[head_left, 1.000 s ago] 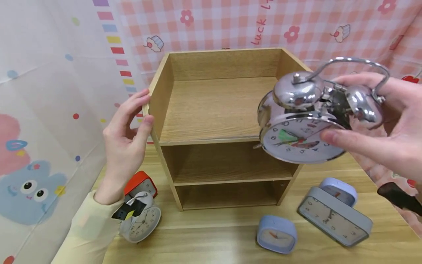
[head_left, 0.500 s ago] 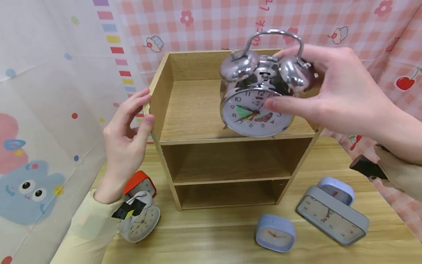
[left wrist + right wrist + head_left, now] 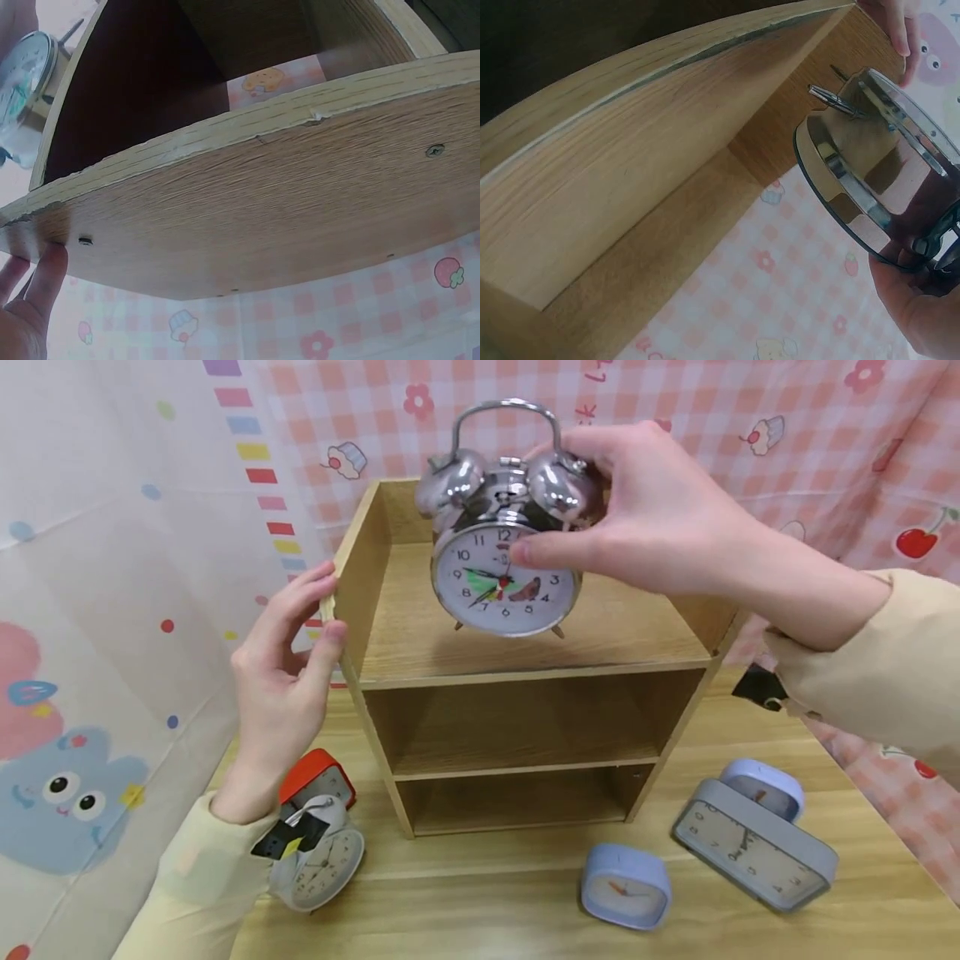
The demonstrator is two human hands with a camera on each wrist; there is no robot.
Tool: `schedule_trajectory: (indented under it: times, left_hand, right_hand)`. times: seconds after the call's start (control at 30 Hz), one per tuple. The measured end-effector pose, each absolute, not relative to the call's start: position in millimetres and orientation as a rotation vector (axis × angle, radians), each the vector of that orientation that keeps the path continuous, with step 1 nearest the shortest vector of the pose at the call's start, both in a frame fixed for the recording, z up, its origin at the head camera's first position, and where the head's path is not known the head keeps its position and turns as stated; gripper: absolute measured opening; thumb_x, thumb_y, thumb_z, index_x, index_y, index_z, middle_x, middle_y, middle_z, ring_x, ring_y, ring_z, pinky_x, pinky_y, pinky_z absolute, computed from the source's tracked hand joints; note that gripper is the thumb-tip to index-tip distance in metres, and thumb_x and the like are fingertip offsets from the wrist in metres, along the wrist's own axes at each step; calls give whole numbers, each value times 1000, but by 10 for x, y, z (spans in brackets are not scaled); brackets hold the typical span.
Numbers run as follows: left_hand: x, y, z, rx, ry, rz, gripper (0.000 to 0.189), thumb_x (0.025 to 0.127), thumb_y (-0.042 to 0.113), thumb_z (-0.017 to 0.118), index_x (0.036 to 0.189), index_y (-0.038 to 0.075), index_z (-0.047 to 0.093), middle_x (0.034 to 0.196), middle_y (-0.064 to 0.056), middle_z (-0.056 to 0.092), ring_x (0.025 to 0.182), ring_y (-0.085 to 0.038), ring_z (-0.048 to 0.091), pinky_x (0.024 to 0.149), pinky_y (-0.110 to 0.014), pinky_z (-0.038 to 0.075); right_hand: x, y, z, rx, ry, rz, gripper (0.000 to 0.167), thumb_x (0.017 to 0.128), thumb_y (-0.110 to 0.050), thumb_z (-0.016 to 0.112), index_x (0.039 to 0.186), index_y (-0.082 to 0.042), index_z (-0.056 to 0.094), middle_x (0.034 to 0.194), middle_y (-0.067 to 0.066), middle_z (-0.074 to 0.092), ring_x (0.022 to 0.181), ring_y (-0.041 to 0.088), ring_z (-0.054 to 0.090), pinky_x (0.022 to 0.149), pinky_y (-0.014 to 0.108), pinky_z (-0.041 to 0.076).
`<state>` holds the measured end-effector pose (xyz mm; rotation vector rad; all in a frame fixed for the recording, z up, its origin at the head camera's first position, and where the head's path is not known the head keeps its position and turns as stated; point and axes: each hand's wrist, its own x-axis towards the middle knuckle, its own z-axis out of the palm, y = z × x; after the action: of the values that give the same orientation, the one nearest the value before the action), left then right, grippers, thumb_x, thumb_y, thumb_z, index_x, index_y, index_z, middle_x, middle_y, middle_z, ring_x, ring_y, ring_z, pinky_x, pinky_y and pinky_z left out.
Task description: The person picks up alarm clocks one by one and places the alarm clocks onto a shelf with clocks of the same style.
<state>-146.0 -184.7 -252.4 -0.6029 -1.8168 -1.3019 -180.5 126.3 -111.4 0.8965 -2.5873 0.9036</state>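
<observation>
My right hand (image 3: 660,518) grips a silver twin-bell alarm clock (image 3: 480,597), thumb across its dial and fingers behind. The clock is upright, its small feet close over the top board (image 3: 615,631) of a wooden shelf unit. In the right wrist view the clock's shiny back and legs (image 3: 836,101) show beside the back panel. My left hand (image 3: 270,693) rests its fingertips and thumb on the front edge of the left side panel (image 3: 356,602). Fingers (image 3: 49,277) press on the panel's outer face in the left wrist view.
Left of the unit stand a red clock (image 3: 318,774) and a white bell clock (image 3: 326,868), partly behind my left sleeve. On the right are a blue clock (image 3: 626,887), a grey rectangular clock (image 3: 757,847) and a lilac clock (image 3: 765,787). A checked cloth (image 3: 480,385) hangs behind.
My right hand has carried the alarm clock leftward from the right side to over the shelf top, turning it more upright. The left hand stays at the side panel.
</observation>
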Motion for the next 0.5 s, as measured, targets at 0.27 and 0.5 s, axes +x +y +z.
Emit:
schedule_trajectory:
  times: [0.27, 0.5]
  left_hand:
    - [-1463, -1862, -2517, -597, -1826, -1287, 35, 100, 1, 67, 136, 0, 67, 146, -7, 67, 128, -9, 68, 82, -10, 59]
    - [-1457, -1857, -2526, -594, -1841, -1272, 36, 101, 2, 67, 136, 0, 66, 147, -7, 66, 128, -13, 68, 81, -10, 59]
  right_hand:
    - [-1760, 889, -974, 839, -2686, 893, 38, 87, -35, 85, 113, -14, 68, 103, 2, 77, 84, 9, 69, 72, 21, 54]
    - [-1924, 768, -973, 868, -2737, 977, 40, 87, -35, 85, 117, -12, 69, 106, 4, 78, 86, 10, 70, 75, 23, 55]
